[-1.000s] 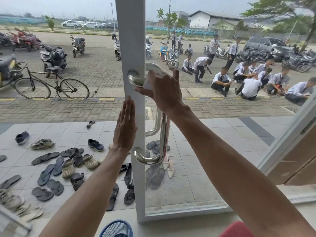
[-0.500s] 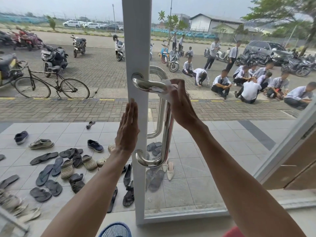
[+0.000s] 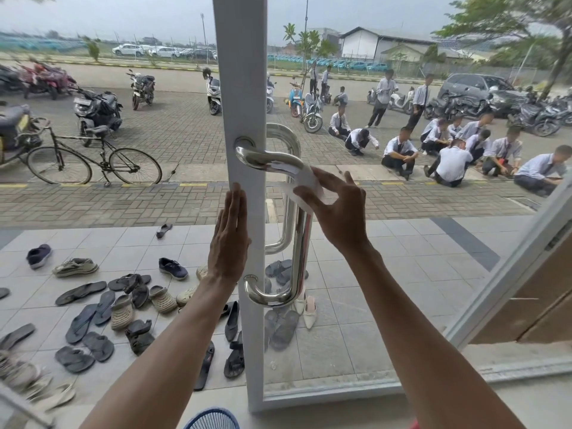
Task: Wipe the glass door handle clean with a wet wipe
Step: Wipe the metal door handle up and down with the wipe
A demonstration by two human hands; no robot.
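hands [image 3: 229,239] – 2 | handle [image 3: 301,243] – 1 | wet wipe [image 3: 305,185] – 1 | bicycle [image 3: 93,162] – 1

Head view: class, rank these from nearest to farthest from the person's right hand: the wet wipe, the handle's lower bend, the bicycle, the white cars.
1. Wet wipe: pinched in the right hand at the handle's upper bend.
2. Lower bend: below the hand, on the door frame.
3. Bicycle: outside, far left on the paving.
4. White cars: beyond the road, upper left.

The handle [image 3: 298,230] stands right of the door frame [image 3: 244,88]; the left hand [image 3: 229,239] lies flat on that frame, the right hand [image 3: 339,209] presses the wipe [image 3: 305,185] on the handle's upper bend (shoes [image 3: 123,308] lie outside, behind the glass).
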